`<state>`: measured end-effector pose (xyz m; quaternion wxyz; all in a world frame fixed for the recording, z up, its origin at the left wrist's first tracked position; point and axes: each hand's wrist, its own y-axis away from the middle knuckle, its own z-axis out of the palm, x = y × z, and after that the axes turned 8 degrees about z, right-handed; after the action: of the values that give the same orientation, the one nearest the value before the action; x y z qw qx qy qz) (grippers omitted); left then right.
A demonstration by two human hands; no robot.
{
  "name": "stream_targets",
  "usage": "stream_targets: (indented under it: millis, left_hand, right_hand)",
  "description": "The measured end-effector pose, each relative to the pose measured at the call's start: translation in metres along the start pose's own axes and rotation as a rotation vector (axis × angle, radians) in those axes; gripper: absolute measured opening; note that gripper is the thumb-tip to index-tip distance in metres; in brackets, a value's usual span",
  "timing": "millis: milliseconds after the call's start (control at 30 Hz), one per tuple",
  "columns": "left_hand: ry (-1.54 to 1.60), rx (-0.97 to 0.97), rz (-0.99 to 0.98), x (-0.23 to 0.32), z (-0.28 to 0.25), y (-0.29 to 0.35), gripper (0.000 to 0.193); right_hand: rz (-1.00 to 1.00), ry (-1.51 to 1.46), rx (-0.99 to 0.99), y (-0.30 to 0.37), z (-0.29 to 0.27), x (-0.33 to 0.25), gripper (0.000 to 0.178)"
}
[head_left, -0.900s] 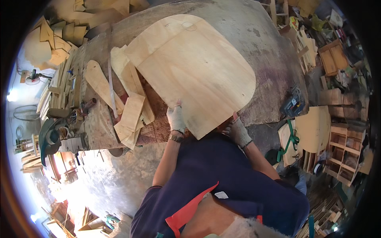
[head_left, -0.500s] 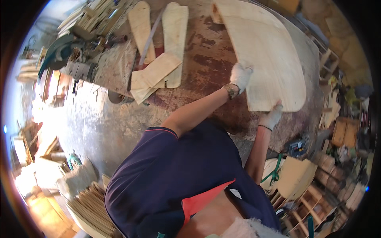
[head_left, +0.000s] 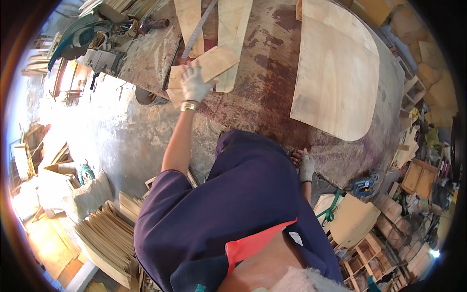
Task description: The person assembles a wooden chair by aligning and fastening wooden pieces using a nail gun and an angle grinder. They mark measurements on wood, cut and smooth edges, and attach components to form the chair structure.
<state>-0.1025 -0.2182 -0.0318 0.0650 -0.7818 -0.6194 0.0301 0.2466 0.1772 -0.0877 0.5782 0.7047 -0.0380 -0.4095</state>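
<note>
My left hand (head_left: 194, 84), in a white glove, reaches over small plywood pieces (head_left: 219, 62) at the table's left side. Its fingers are spread, and it touches or hovers just above the top piece. Under and beyond these lie two long shaped plywood strips (head_left: 233, 34), with a metal ruler (head_left: 198, 32) across one. My right hand (head_left: 305, 164), gloved with bare fingertips, rests by the near table edge beside my body, fingers apart and nothing visible in them. A large rounded plywood panel (head_left: 335, 73) lies beyond it on the right, untouched.
A circular saw (head_left: 78, 41) stands at the left end of the stained worktable (head_left: 272, 63). A dark power tool (head_left: 364, 185) sits at the near right corner. Stacked thin boards (head_left: 104, 238) stand lower left; wooden crates (head_left: 372, 255) and scraps crowd the right.
Both hands have let go of the large panel. My left hand has swung left to the small plywood pieces; my right hand has drawn back toward my body.
</note>
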Motion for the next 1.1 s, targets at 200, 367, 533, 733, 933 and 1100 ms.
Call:
stream_targets:
  millis: [200,367,533,733,933,1100]
  left_hand:
    - [0.169,-0.219,0.194,-0.063,0.003,-0.006,0.069]
    - [0.269,-0.06,0.0,-0.053,-0.02,-0.004,0.037]
    - [0.507,0.006,0.026,-0.017,-0.051,0.023,0.034]
    - [0.778,-0.425,0.396,0.068,-0.066,0.071,0.012]
    - [0.838,-0.664,0.447,0.161,-0.034,0.087,0.024]
    - [1.949,-0.946,-0.431,0.18,0.004,0.092,0.053]
  right_hand:
    - [-0.152,0.306,-0.035,0.0,0.021,-0.032,0.04]
    - [-0.41,0.631,0.014,0.006,0.032,-0.069,0.034]
    - [-0.546,0.43,-0.014,0.029,0.048,-0.074,0.033]
    - [-0.556,0.511,-0.119,0.064,0.056,-0.075,0.06]
    - [-0.539,0.443,0.114,0.03,0.042,-0.069,0.052]
    - [-0.476,0.406,0.291,-0.008,0.004,-0.064,0.043]
